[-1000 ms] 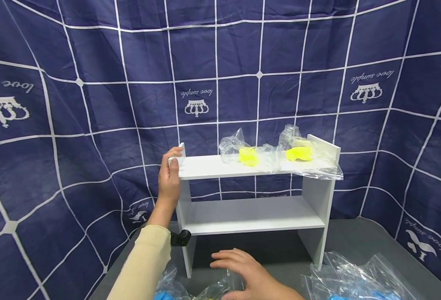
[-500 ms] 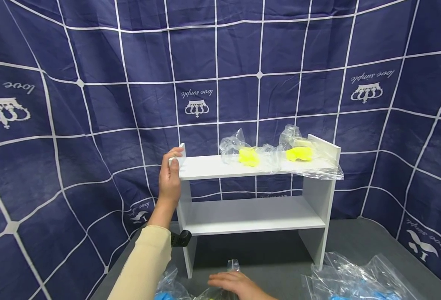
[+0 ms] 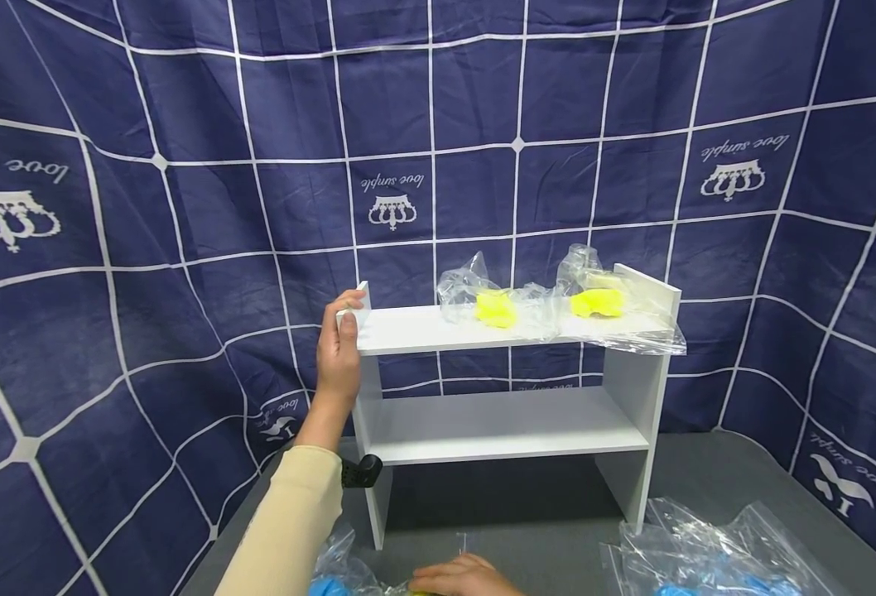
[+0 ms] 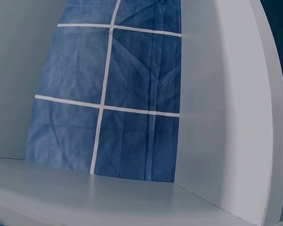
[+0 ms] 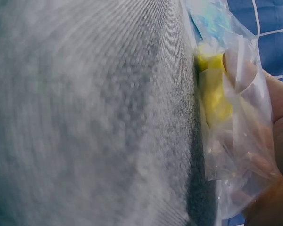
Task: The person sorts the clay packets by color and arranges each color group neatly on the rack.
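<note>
My left hand (image 3: 339, 356) grips the top of the left side panel of a white two-tier shelf (image 3: 512, 424), thumb in front and fingers behind. The left wrist view shows only the shelf's boards (image 4: 203, 94), not the hand. Low in the head view, my right hand (image 3: 468, 577) is over a clear plastic bag with something yellow inside. In the right wrist view, its thumb and fingers hold that bag (image 5: 226, 155), the thumb against the yellow item (image 5: 216, 96). The yellow item's kind does not show through the crumpled plastic.
Two clear bags with yellow items (image 3: 496, 308) (image 3: 597, 303) lie on the top board. Clear bags with blue contents (image 3: 721, 555) lie on the grey surface (image 3: 557, 546) at right, another (image 3: 329, 586) at lower left. A blue checked cloth (image 3: 207, 207) hangs behind.
My right hand has moved down and left from above the bag and now has hold of it, partly out of the head view. The left hand stays on the shelf panel.
</note>
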The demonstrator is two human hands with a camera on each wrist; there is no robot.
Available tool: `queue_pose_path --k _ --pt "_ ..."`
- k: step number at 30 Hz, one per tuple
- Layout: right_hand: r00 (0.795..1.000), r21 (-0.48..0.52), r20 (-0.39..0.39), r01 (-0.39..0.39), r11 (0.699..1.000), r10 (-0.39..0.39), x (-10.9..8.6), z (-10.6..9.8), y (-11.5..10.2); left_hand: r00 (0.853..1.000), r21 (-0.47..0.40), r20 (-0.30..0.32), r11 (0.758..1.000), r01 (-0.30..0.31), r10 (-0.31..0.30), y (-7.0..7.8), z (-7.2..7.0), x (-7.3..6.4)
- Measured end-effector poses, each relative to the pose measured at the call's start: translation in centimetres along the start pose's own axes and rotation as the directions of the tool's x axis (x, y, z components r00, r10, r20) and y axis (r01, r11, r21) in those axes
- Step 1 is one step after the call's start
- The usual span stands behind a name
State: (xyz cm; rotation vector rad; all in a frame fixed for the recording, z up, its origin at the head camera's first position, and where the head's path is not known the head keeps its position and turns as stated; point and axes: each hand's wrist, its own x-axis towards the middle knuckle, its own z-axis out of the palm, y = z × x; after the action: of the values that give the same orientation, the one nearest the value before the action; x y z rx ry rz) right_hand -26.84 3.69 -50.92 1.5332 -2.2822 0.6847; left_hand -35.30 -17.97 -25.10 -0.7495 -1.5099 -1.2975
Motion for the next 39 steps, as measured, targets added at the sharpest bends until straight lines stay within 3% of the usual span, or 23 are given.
queue_pose_path --k 6,11,22,31,33,39 --pt "0.998 0.004 -0.06 0.001 1.0 0.0 -0.1 1.0 0.1 1.0 0.02 0.006 1.0 0.002 -0.002 2.5 0.2 0.0" --pt "0.996 -0.024 -0.089 0.011 1.0 -0.013 -0.1 1.5 0.3 1.0 0.025 0.013 0.999 0.02 -0.021 2.8 0.1 0.0" --pt "0.999 -0.044 -0.024 0.021 0.999 -0.022 0.0 0.5 0.0 0.999 0.023 0.02 0.999 0.035 -0.035 2.8 0.1 -0.2" --pt "0.993 0.145 0.027 0.109 0.983 -0.114 0.5 -3.5 -0.7 1.0 0.005 0.018 1.0 0.019 -0.019 2.7 0.1 0.1" --pt "0.992 0.132 0.029 0.121 0.984 -0.126 0.7 -4.9 -1.0 1.0 0.007 0.016 1.0 0.019 -0.019 2.8 0.2 0.1" --pt "0.998 0.179 0.053 0.011 0.984 -0.02 1.3 -10.1 -2.9 1.0 0.016 0.012 1.0 0.018 -0.018 2.8 0.2 0.1"
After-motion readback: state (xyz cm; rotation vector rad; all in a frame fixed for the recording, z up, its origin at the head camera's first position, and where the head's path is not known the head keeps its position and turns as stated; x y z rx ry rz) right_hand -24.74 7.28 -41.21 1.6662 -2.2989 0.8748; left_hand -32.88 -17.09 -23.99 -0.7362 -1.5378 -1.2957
